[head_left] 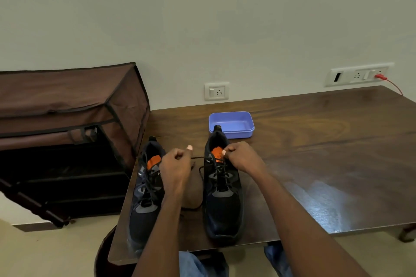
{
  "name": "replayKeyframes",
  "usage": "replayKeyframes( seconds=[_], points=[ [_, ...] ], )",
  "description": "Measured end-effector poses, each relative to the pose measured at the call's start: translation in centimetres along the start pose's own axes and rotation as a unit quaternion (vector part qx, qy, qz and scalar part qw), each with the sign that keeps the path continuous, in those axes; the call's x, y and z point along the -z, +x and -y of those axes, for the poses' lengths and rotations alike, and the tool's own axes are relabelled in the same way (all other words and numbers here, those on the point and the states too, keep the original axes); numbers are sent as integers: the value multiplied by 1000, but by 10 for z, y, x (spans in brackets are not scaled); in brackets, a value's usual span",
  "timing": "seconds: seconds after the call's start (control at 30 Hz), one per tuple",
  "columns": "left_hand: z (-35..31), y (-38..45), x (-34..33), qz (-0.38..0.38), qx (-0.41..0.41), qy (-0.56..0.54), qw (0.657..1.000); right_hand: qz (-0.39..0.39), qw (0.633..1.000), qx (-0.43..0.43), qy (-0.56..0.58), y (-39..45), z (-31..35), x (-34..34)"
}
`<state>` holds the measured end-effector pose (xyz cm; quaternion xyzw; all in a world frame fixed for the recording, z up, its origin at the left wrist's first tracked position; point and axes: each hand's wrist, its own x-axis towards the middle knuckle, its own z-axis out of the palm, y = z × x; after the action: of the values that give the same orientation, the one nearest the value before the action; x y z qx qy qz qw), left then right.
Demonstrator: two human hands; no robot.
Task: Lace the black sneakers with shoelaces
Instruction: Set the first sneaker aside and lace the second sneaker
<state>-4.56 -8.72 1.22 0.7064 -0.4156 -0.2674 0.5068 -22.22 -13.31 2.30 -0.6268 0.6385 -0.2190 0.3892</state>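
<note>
Here my left hand (175,167) and right hand (242,157) each pinch the black lace (199,158) of the right sneaker (222,195), beside the left sneaker (146,191), on a dark wooden table (315,164) against a pale wall (202,18).

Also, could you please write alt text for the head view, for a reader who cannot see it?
A person's left hand and right hand each pinch a thin black shoelace at the top of the right-hand black sneaker. Another laced black sneaker stands beside it on the dark wooden table, with a blue plastic tray behind.
</note>
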Motion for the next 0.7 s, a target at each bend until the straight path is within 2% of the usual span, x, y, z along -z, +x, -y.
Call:
replayKeyframes(
  seconds=[0.07,0.1,0.13,0.2,0.27,0.3,0.37,0.43,0.47,0.53,0.6,0.63,0.7],
  points=[
    [4,-1,1,161,21,41,986,0,1000,10,-9,-2,0,0],
    [6,-2,1,216,31,73,973,-1,1000,14,-16,-2,0,-1],
    [9,-2,0,251,38,103,962,-7,999,18,-25,-3,0,-2],
    [10,-2,1,268,53,125,954,-57,996,29,-63,-5,1,-4],
    [6,-4,8,286,89,63,952,-122,987,30,-96,-12,6,-5],
    [3,-6,13,320,116,16,940,-121,989,22,-84,-17,10,-5],
    [-5,-12,24,426,140,-30,893,-28,999,-11,-22,-29,19,-6],
    [-11,-19,29,515,133,-18,847,71,996,-39,-25,-40,27,-9],
    [-12,-22,30,540,130,-7,832,93,994,-48,-29,-45,28,-10],
    [-12,-23,32,559,131,8,819,104,992,-59,32,-52,31,-8],
    [-11,-20,37,541,139,18,829,73,980,-54,175,-55,31,-1],
    [-8,-18,39,505,139,14,852,54,966,-40,248,-56,30,5],
    [-4,-12,39,376,123,-15,918,34,927,-4,373,-55,28,15]
  ],
)
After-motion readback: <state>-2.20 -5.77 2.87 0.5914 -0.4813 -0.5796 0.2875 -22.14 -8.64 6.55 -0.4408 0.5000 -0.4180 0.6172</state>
